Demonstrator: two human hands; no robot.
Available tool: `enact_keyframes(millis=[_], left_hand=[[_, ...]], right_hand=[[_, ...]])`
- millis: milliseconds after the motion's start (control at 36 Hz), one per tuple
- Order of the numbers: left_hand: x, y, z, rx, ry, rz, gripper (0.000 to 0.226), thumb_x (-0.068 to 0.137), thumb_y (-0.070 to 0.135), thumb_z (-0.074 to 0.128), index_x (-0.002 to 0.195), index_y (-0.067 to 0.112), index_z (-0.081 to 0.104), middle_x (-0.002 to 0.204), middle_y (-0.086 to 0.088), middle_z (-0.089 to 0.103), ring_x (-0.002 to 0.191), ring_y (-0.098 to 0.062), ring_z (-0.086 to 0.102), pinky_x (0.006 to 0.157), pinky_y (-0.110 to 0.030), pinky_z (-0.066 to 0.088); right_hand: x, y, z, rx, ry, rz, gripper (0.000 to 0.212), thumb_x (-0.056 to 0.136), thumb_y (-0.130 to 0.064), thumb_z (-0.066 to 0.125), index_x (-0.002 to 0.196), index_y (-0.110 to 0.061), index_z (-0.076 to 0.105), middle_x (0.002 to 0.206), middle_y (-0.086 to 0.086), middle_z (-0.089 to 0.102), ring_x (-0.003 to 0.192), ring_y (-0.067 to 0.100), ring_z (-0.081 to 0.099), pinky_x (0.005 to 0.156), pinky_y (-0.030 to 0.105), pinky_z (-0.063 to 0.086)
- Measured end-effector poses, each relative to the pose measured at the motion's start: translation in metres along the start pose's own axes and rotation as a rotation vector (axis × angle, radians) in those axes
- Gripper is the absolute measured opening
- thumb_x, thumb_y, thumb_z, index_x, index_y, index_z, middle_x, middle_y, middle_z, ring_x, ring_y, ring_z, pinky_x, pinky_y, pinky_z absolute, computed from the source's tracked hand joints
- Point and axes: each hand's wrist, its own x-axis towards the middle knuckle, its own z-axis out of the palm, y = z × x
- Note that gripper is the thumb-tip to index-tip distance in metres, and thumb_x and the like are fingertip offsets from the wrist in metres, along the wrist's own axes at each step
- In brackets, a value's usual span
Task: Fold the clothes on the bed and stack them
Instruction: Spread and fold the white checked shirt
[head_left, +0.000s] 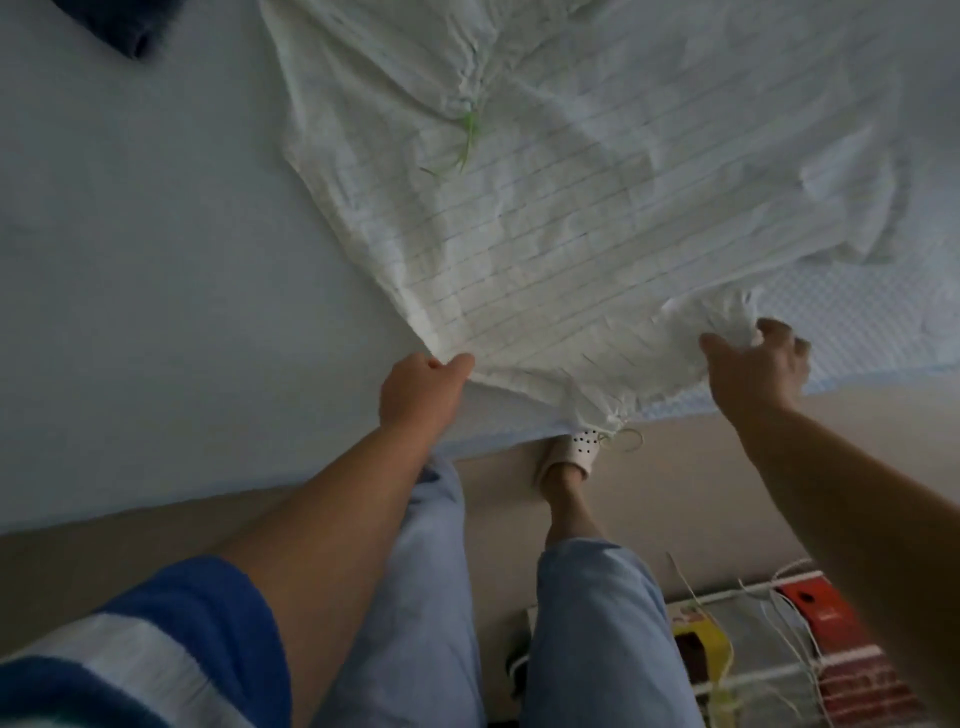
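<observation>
White shirt (545, 208) lies spread on bed (130, 260), long axis running away from the person. Left hand (421, 389) pinches near hem corner shut. Right hand (753, 364) half-open, fingers curled at bunched other corner, grip unclear. Dark garment (119, 26) far left.

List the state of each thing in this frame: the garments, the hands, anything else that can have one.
White lined garment: spread on the bed, wrinkled, unfolded, near edge lifted.
Left hand: shut on the garment's near left corner.
Right hand: fingers curled at the bunched near right corner; grip not clearly closed.
Dark blue garment: lying bunched at the far left of the bed, mostly out of frame.
Bed: covered with a pale sheet.
</observation>
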Motion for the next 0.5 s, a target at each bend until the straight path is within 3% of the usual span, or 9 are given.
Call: enact_keyframes(millis=[83,167,222,306,389,417,500], left_hand=[[-0.006,-0.001,0.023,-0.321,0.008,-0.198,0.043,0.080,0.049,0.063,0.057,0.012,0.057,0.061,-0.009,0.062,0.058,-0.023,0.057,0.065,-0.030,0.045],[-0.010,0.004,0.048,-0.763,-0.070,-0.316,0.025,0.080,0.035,0.071,0.076,0.012,0.063,0.076,-0.006,0.068,0.068,-0.019,0.064,0.073,-0.032,0.053],[-0.014,0.010,0.063,-0.967,-0.095,-0.351,0.016,0.083,0.026,0.069,0.087,0.012,0.063,0.086,-0.005,0.068,0.075,-0.016,0.065,0.071,-0.029,0.054],[-0.023,0.016,0.080,-1.181,-0.018,-0.387,0.011,0.088,0.020,0.064,0.088,0.010,0.061,0.088,-0.007,0.066,0.080,-0.019,0.065,0.067,-0.032,0.055],[-0.032,0.013,0.091,-1.271,0.104,-0.432,0.015,0.089,0.023,0.063,0.085,0.008,0.062,0.093,-0.010,0.067,0.091,-0.026,0.066,0.082,-0.042,0.054],[-0.034,0.009,0.094,-1.223,0.147,-0.431,0.017,0.088,0.026,0.064,0.082,0.010,0.062,0.090,-0.008,0.068,0.086,-0.024,0.067,0.079,-0.040,0.056],[-0.037,-0.001,0.100,-1.183,0.233,-0.431,0.023,0.084,0.036,0.067,0.077,0.015,0.064,0.067,-0.001,0.071,0.059,-0.015,0.069,0.049,-0.027,0.054]], right_hand=[[0.027,0.005,0.002,0.200,-0.098,0.054,0.067,0.080,-0.040,0.069,0.134,-0.008,0.044,0.131,0.011,0.050,0.115,0.027,0.051,0.089,0.033,0.042],[0.045,0.011,0.000,0.357,-0.172,0.052,0.055,0.076,-0.036,0.074,0.120,-0.008,0.056,0.113,0.008,0.062,0.096,0.021,0.060,0.073,0.026,0.045],[0.053,0.017,-0.004,0.406,-0.238,0.033,0.039,0.077,-0.029,0.074,0.109,-0.012,0.060,0.101,0.004,0.065,0.090,0.020,0.061,0.072,0.028,0.047],[0.055,0.029,-0.011,0.483,-0.347,0.041,0.023,0.079,-0.021,0.072,0.100,-0.019,0.061,0.087,-0.004,0.064,0.087,0.018,0.062,0.077,0.032,0.051],[0.051,0.049,-0.018,0.517,-0.421,0.070,0.014,0.081,-0.020,0.071,0.091,-0.019,0.061,0.085,-0.004,0.064,0.083,0.015,0.063,0.072,0.030,0.052],[0.050,0.057,-0.020,0.510,-0.446,0.091,0.012,0.081,-0.022,0.071,0.087,-0.020,0.061,0.086,-0.003,0.064,0.083,0.015,0.063,0.071,0.029,0.052],[0.045,0.081,-0.019,0.480,-0.532,0.153,0.011,0.082,-0.027,0.070,0.083,-0.021,0.061,0.086,-0.001,0.067,0.079,0.015,0.065,0.065,0.027,0.051]])
